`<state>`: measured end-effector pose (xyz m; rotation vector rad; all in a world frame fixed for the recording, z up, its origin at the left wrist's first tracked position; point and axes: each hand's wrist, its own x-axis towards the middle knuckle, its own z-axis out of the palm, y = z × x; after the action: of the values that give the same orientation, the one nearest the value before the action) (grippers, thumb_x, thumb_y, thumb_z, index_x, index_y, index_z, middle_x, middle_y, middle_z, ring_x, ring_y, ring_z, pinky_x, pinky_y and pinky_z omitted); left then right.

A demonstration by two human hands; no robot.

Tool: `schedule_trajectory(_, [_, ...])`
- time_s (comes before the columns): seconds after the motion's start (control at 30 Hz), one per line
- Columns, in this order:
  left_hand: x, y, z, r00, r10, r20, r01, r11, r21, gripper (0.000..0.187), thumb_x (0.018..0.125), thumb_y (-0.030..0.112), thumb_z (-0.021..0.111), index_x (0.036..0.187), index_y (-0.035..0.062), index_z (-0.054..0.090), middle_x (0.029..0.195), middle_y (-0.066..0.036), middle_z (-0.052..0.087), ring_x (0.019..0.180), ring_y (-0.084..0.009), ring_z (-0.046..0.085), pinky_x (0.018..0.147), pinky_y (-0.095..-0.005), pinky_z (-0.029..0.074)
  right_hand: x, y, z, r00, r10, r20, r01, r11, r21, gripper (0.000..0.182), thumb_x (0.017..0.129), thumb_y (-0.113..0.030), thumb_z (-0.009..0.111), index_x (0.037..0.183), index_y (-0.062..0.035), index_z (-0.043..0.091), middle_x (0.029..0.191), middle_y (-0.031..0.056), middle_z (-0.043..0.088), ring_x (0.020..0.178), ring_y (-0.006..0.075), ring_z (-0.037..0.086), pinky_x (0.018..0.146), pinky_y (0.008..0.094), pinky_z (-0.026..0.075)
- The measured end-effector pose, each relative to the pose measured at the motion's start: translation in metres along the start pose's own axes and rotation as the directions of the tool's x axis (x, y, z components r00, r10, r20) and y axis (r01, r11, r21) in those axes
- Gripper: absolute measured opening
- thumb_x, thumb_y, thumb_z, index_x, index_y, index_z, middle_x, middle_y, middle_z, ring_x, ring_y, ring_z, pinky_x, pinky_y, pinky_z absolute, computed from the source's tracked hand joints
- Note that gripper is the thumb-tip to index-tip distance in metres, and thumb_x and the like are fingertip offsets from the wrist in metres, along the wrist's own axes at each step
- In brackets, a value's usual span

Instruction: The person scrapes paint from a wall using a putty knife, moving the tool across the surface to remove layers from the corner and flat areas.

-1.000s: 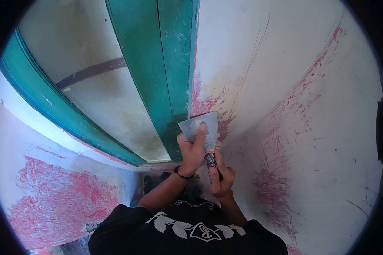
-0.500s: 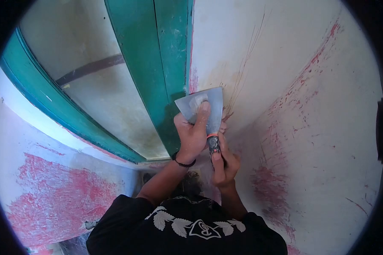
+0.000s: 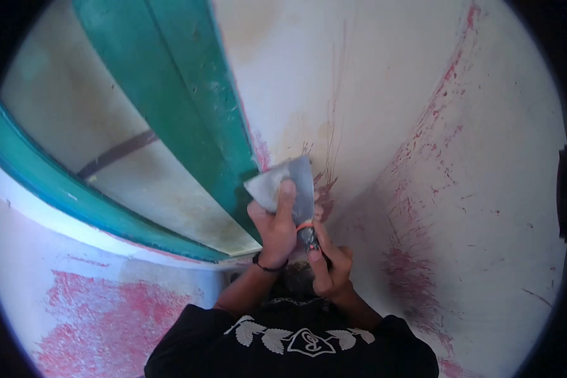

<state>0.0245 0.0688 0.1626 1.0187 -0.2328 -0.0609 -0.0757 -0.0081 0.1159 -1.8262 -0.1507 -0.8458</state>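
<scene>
A wide metal putty knife (image 3: 302, 183) with a dark handle and an orange ring is held up in front of my body. My right hand (image 3: 331, 259) is closed around its handle, thumb on top. My left hand (image 3: 278, 230) presses its thumb on a piece of whitish material (image 3: 280, 184) lying against the blade; its fingers are folded behind and partly hidden. Whether that material is a lump or a second flat piece, I cannot tell. The blade's tip overlaps the edge of the green frame in view.
A green wooden frame (image 3: 183, 94) with a pale panel (image 3: 107, 113) stands at the left. Whitish wall (image 3: 372, 82) with red scraped streaks runs up the right side. Lower left, a wall patch (image 3: 107, 321) shows red paint. A black shirt covers my body.
The view has shifted, so the green frame stands more tilted. Both hands and the putty knife appear lower and slightly left, with the blade turned a little; the grip is the same.
</scene>
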Motion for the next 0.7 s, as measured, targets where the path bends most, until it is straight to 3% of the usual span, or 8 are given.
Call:
schedule_trajectory(0.17, [-0.01, -0.023, -0.011, 0.998, -0.052, -0.045, 0.052, 0.999, -0.016, 0.028, 0.101, 0.024, 0.06, 0.101, -0.0037, 0.063, 0.076, -0.015, 0.069, 0.054, -0.0179, 0.064, 0.047, -0.0296, 0.053, -0.017, 0.014, -0.003, 0.999, -0.045, 0.02, 0.045, 0.999, 0.031, 0.045, 0.095, -0.008, 0.054, 0.134, 0.0129, 0.053, 0.094, 0.0226, 0.072, 0.068, 0.021, 0.071, 0.062, 0.0301, 0.053])
schedule_trajectory(0.37, [-0.011, -0.008, -0.008, 1.0, -0.009, -0.03, 0.011, 0.998, 0.063, 0.024, 0.1, 0.021, 0.06, 0.099, -0.003, 0.064, 0.075, -0.013, 0.068, 0.054, -0.0159, 0.063, 0.046, -0.028, 0.05, -0.028, 0.006, 0.003, 0.994, 0.068, 0.085, -0.071, 0.997, 0.043, 0.045, 0.096, -0.007, 0.052, 0.135, 0.0158, 0.05, 0.096, 0.0224, 0.07, 0.065, 0.0218, 0.068, 0.06, 0.0308, 0.053])
schedule_trajectory(0.47, [-0.009, 0.0, -0.005, 1.0, 0.009, -0.014, -0.007, 0.994, 0.113, 0.023, 0.1, 0.02, 0.061, 0.099, -0.0034, 0.065, 0.075, -0.013, 0.069, 0.055, -0.0159, 0.064, 0.048, -0.0277, 0.049, -0.026, 0.007, 0.012, 1.0, 0.013, -0.003, -0.012, 0.985, 0.174, 0.046, 0.096, -0.007, 0.052, 0.136, 0.016, 0.049, 0.101, 0.0257, 0.069, 0.07, 0.021, 0.07, 0.064, 0.0312, 0.053])
schedule_trajectory(0.6, [-0.007, 0.009, -0.012, 1.0, -0.017, 0.003, 0.016, 0.979, 0.203, 0.023, 0.099, 0.019, 0.062, 0.099, -0.004, 0.065, 0.076, -0.013, 0.069, 0.056, -0.0165, 0.064, 0.048, -0.0279, 0.05, -0.029, -0.001, 0.025, 0.998, 0.043, -0.039, -0.036, 0.985, 0.17, 0.046, 0.096, -0.006, 0.052, 0.137, 0.0145, 0.049, 0.107, 0.0264, 0.068, 0.076, 0.0227, 0.071, 0.069, 0.0319, 0.055])
schedule_trajectory(0.7, [-0.005, -0.002, -0.023, 1.0, -0.011, 0.03, 0.008, 0.995, 0.097, 0.024, 0.099, 0.02, 0.063, 0.098, -0.004, 0.065, 0.077, -0.014, 0.07, 0.055, -0.0173, 0.064, 0.048, -0.0285, 0.052, -0.028, -0.006, 0.026, 0.998, 0.044, -0.037, -0.039, 0.99, 0.135, 0.047, 0.095, -0.007, 0.053, 0.138, 0.0124, 0.049, 0.107, 0.0268, 0.069, 0.08, 0.0256, 0.073, 0.072, 0.0324, 0.055])
